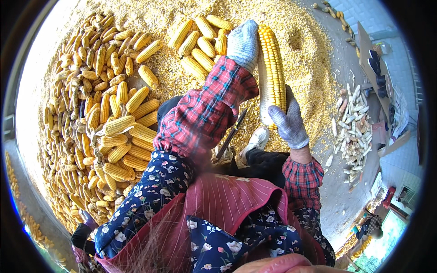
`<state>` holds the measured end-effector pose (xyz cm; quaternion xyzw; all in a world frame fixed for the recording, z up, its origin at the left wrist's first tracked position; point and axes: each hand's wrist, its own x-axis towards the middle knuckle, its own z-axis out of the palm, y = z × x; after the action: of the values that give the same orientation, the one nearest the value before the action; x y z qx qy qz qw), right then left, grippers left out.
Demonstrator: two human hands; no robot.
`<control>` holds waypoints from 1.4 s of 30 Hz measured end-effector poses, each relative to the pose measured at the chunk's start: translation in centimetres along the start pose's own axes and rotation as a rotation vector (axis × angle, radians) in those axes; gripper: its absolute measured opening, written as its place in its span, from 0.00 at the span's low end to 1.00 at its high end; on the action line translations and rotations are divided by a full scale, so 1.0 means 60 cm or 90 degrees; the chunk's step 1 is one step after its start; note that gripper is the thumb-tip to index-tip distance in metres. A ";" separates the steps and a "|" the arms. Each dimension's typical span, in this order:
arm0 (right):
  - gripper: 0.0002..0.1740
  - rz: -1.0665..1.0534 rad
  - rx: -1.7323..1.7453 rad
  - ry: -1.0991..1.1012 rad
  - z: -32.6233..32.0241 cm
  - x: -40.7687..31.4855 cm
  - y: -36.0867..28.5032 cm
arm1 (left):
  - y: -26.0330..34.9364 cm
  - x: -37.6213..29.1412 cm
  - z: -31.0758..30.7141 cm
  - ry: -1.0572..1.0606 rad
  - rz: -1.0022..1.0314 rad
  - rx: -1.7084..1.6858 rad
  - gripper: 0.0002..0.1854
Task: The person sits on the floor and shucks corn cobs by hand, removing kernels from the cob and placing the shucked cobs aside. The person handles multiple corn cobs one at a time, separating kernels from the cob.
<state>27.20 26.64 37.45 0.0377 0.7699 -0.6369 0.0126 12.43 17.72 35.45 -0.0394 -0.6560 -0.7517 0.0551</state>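
A large yellow ear of corn (274,68) stands nearly lengthwise in front of me. My left hand (243,44), in a pale blue knit glove, is curled at its upper end. Its lower end is gripped by my right hand (290,119) in a greyish glove, thumb across the front. Along the ear's left side runs a pale strip without kernels; whether this is its own bare side or a second cob, I cannot tell. Several whole ears (201,44) lie left of my left hand. Below the hands, a dark pointed tool (232,136) slants near my shoe (256,139).
Loose kernels (304,68) cover the floor ahead. A big heap of unshelled ears (99,102) spreads to the left, where another person's gloved hand (88,220) reaches in. Stripped cobs (353,126) are piled at right near cardboard (374,68). Another person (374,225) is farther off.
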 end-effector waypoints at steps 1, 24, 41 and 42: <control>0.28 0.001 -0.018 -0.001 -0.002 0.000 0.000 | 0.002 0.000 0.000 -0.003 -0.011 0.010 0.15; 0.21 0.011 0.048 0.017 0.012 0.006 -0.002 | -0.042 0.008 0.016 -0.060 -0.092 -0.191 0.14; 0.22 0.171 0.235 0.030 0.000 0.000 -0.018 | -0.058 -0.013 0.034 -0.061 -0.098 -0.192 0.16; 0.21 0.163 0.200 0.039 0.003 0.003 -0.022 | -0.063 -0.009 0.034 -0.075 -0.090 -0.183 0.17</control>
<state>26.93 26.20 38.67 0.1562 0.6498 -0.7411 0.0637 12.42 20.25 31.98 -0.0446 -0.5451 -0.8361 -0.0427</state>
